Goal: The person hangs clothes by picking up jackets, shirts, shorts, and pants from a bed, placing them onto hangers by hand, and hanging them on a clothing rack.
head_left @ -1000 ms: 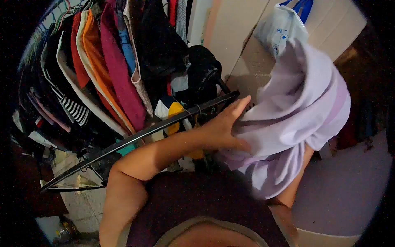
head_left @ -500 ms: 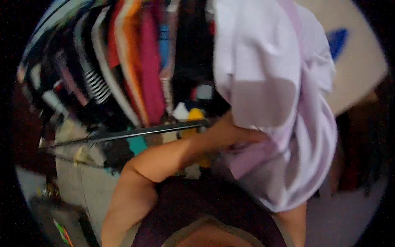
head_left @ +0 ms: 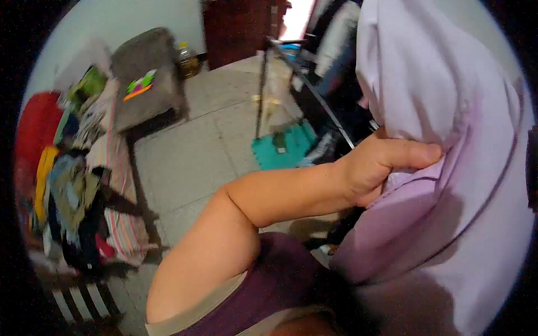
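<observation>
A large lilac cloth (head_left: 443, 73) fills the right side of the view and hangs down in folds. My left hand (head_left: 386, 165) is closed on a bunched part of it, with the thumb pressed on top. My right hand does not show; the cloth covers the area on that side.
A black metal rack (head_left: 322, 101) with dark clothes stands behind my left hand. A teal cloth (head_left: 286, 147) lies at its base on the tiled floor (head_left: 185, 162). A grey chair (head_left: 148, 78) holds bright small items. Clothes (head_left: 73, 196) are heaped at the left, above a slatted object (head_left: 84, 299).
The view has swung to the left, bringing in the chair and clothes heap. The lilac cloth now hangs farther right in the view. My left hand has gone from open beside the cloth to gripping it.
</observation>
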`<move>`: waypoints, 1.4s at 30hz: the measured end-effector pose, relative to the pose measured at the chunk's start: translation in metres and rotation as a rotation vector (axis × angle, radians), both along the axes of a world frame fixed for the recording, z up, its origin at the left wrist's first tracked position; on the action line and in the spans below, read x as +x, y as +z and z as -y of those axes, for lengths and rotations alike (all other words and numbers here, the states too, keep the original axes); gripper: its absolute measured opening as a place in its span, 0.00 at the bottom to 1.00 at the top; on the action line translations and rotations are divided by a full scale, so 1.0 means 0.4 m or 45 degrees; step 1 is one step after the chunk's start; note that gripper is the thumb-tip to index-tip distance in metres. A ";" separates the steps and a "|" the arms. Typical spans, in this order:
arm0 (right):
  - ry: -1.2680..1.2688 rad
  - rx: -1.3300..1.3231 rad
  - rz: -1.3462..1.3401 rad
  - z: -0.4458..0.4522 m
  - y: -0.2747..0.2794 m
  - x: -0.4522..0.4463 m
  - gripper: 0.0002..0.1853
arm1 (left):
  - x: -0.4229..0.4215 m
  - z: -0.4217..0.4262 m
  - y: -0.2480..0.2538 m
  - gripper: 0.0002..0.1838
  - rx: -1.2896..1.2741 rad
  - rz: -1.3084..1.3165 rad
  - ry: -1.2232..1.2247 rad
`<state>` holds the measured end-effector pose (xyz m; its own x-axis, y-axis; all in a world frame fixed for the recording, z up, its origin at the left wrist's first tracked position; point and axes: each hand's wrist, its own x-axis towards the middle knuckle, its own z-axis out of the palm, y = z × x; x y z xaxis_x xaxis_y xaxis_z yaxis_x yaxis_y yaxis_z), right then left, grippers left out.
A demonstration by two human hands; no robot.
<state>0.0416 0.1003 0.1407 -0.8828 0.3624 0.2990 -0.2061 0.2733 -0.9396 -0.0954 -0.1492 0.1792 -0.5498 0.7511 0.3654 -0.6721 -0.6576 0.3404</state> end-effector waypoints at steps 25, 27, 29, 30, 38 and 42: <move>1.177 0.449 0.992 0.968 -0.588 -0.341 0.17 | 0.302 1.160 -0.802 0.24 -0.242 1.266 0.986; 1.172 0.682 1.009 0.950 -0.637 -0.323 0.17 | 0.314 1.167 -0.854 0.23 -0.316 1.352 0.947; 1.130 0.767 1.042 0.938 -0.666 -0.298 0.18 | 0.291 1.198 -0.866 0.21 -0.410 1.421 0.965; 1.097 0.740 1.069 0.931 -0.675 -0.282 0.19 | 0.260 1.224 -0.858 0.20 -0.459 1.451 1.003; 0.985 0.725 1.006 0.762 -0.856 -0.157 0.19 | -0.329 1.711 -0.600 0.19 -0.595 0.863 1.815; 0.675 0.533 1.171 0.776 -0.686 -0.070 0.20 | -0.573 1.924 -0.378 0.22 -0.812 0.263 1.989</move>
